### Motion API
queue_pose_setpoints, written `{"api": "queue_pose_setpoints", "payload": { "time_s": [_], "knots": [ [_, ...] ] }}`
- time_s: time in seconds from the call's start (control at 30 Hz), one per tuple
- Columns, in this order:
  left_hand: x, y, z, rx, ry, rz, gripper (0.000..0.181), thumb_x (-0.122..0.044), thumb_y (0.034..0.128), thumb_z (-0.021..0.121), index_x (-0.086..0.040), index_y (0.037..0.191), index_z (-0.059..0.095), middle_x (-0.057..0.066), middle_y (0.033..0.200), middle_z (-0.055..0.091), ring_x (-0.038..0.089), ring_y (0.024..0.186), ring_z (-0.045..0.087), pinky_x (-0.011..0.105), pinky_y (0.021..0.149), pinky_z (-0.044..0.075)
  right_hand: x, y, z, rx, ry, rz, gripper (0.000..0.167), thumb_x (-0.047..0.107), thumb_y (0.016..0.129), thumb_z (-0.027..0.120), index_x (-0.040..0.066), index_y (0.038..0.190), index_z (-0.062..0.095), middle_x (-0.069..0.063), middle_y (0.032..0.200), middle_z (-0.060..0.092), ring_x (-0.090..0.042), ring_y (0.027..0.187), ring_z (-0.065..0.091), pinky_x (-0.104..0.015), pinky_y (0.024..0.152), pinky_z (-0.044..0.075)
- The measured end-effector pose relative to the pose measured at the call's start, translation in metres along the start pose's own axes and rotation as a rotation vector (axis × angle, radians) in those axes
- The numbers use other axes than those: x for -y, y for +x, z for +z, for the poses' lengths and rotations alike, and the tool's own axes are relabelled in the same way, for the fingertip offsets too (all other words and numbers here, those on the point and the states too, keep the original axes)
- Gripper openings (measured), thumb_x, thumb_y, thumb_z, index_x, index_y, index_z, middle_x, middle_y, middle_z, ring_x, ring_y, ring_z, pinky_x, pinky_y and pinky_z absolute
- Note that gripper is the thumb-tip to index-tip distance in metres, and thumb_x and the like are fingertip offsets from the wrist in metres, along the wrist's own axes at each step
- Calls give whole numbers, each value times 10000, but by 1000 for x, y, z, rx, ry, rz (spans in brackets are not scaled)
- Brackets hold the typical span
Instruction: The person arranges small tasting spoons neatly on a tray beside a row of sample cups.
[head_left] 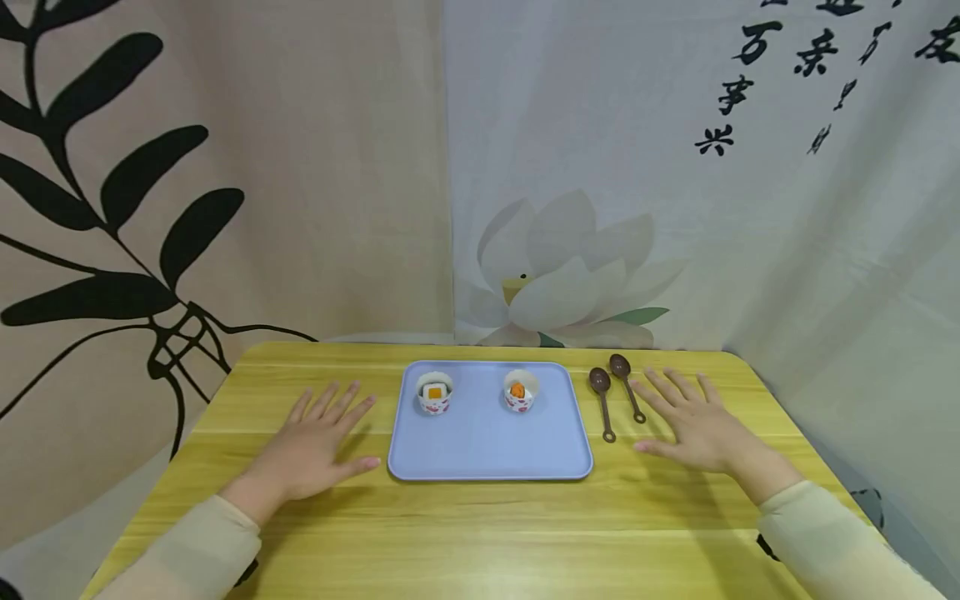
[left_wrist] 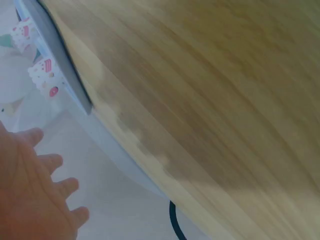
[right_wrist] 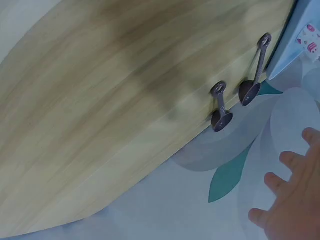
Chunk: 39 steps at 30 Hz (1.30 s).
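My left hand (head_left: 311, 450) hovers over the table left of the blue tray (head_left: 480, 450), fingers spread and straight, holding nothing. On the right, my right hand (head_left: 693, 429) is spread too, just beside two brown spoons (head_left: 604, 404) (head_left: 627, 387). Two small patterned paper cups stand on the tray. The left cup (head_left: 435, 407) holds a white piece with an orange-yellow centre (head_left: 434, 392); inside the right cup (head_left: 520, 403) is a small orange piece (head_left: 517, 389). Both hands' fingers also show in their wrist views, touching nothing.
A wooden table (head_left: 480, 533) with rounded far corners carries everything. Behind it hangs a cloth backdrop (head_left: 345, 208) printed with dark leaves, a pale lotus and black characters. The spoons lie between the tray's right edge and my right hand.
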<state>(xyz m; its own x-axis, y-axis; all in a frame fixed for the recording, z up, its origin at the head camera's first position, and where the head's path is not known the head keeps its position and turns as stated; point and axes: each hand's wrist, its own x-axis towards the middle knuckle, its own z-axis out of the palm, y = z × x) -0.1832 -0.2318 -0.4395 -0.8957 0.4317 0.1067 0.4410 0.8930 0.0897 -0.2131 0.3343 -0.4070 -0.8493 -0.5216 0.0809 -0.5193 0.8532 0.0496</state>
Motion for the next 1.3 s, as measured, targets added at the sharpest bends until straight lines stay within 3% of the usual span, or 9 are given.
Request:
{"api": "queue_pose_setpoints", "payload": {
  "time_s": [0.43, 0.7, 0.97, 1.3],
  "knots": [
    [-22, 7, 6, 37, -68, -7, 863, -684, 928, 520, -151, 1579, 331, 127, 1645, 186, 428, 1504, 123, 646, 1176, 29, 16, 9, 11, 31, 47, 5, 890, 674, 912, 557, 157, 1590, 302, -173, 1634, 234, -462, 1479, 184, -723, 1123, 70],
    [-26, 11, 10, 32, -55, 2, 865, -694, 925, 512, -156, 1579, 333, 115, 1645, 192, 420, 1504, 131, 648, 1175, 57, 24, 14, 19, 34, 55, -6, 894, 696, 909, 538, 183, 1597, 287, -154, 1644, 209, -452, 1480, 196, -713, 1132, 65],
    [-32, 18, 12, 46, -108, -13, 861, -678, 934, 513, -154, 1586, 311, 124, 1643, 197, 437, 1493, 165, 650, 1174, 54, 30, 21, 28, 43, 76, -21, 889, 668, 916, 556, 165, 1597, 283, -152, 1643, 219, -454, 1471, 227, -713, 1125, 112],
    [-37, 24, 16, 96, -154, -24, 863, -670, 930, 531, -129, 1574, 339, 150, 1633, 243, 454, 1484, 190, 657, 1169, 70, 43, 31, 30, 55, 108, -55, 883, 628, 914, 599, 134, 1585, 309, -146, 1639, 234, -444, 1482, 203, -700, 1127, 172]
  ]
}}
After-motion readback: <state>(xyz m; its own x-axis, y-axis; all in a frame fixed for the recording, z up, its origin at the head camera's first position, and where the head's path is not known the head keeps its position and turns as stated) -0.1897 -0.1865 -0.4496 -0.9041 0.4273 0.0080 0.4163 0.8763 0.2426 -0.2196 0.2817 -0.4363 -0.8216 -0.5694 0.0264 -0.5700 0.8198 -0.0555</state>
